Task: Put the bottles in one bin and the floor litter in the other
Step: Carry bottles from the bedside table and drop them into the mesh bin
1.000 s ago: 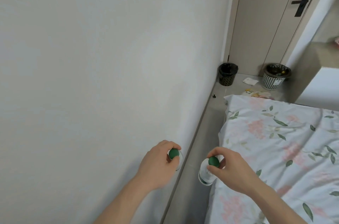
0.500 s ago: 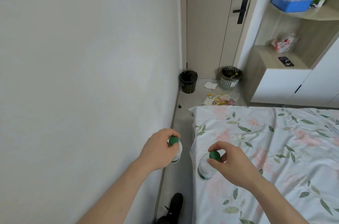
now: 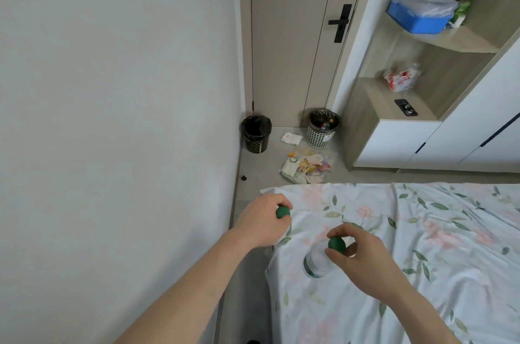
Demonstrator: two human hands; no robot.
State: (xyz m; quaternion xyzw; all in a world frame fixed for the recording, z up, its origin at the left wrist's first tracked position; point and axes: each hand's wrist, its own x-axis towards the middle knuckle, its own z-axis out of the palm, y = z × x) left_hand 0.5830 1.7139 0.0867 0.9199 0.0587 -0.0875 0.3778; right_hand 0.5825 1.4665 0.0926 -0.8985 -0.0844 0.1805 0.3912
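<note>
I see both forearms bare right to the frame's bottom edge, no sleeve on either. The left hand (image 3: 263, 221), at about 9 o'clock of the right hand (image 3: 363, 259), carries no ring, watch or glove that I can make out; the right likewise.

Two green-capped bottles (image 3: 316, 262) (image 3: 282, 213); two bins (image 3: 256, 133) (image 3: 323, 132); one litter pile (image 3: 305, 167).

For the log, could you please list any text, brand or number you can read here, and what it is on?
No text is readable.
Right-hand bottle label: too blurred.
Floor litter wrappers: print too small.
Red-and-white packet on the shelf: print blurred.
</note>
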